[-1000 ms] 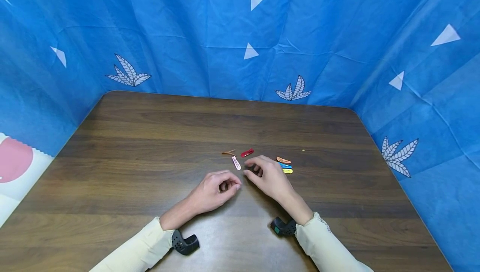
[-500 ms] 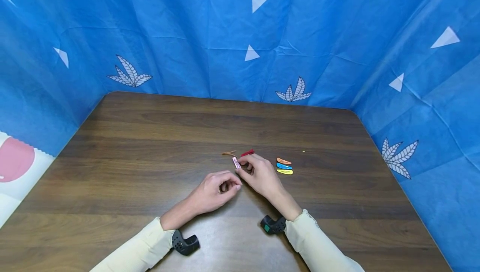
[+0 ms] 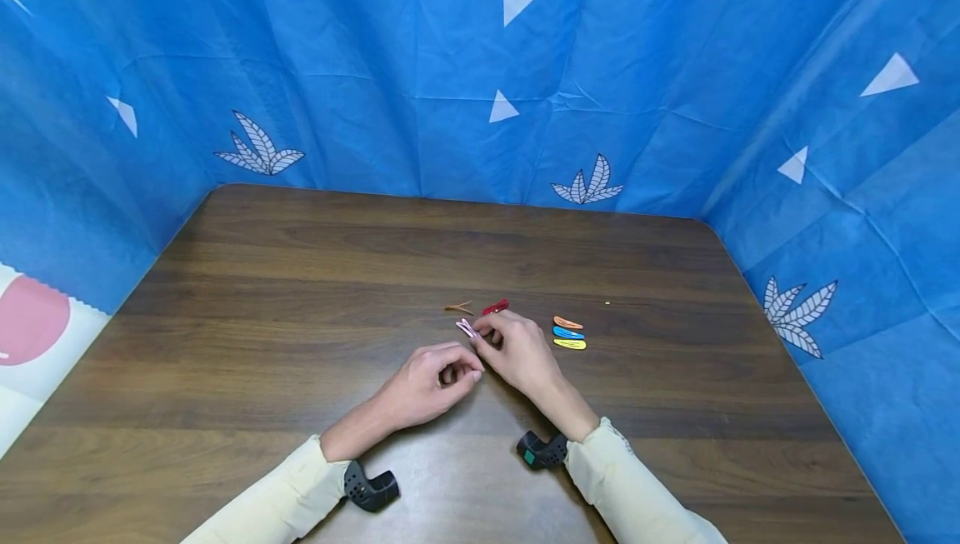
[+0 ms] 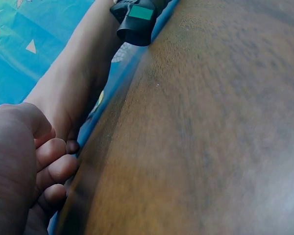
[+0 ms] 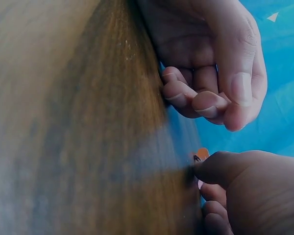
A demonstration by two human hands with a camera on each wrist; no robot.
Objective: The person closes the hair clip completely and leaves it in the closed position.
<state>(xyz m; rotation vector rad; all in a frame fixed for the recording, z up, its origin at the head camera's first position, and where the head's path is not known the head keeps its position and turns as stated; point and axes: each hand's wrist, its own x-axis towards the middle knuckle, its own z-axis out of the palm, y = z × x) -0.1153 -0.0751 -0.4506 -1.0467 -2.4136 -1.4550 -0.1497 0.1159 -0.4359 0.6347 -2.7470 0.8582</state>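
Zero objects visible in left hand (image 3: 431,377), nearest: fingers loosely curled, thumb tip close to index finger. Right hand (image 3: 521,356) just beyond: thumb and index finger appear pinched on near end of pink clip (image 3: 466,328), whose far end spreads in narrow V. Step in hand, seemingly: handling this clip; next move probably calls for steady pinch, clear of neighbours. Yellow clip (image 3: 570,344), blue clip (image 3: 567,332), orange clip (image 3: 567,322) rowed at right. Farther: red clip (image 3: 494,307), brown clip (image 3: 457,307).
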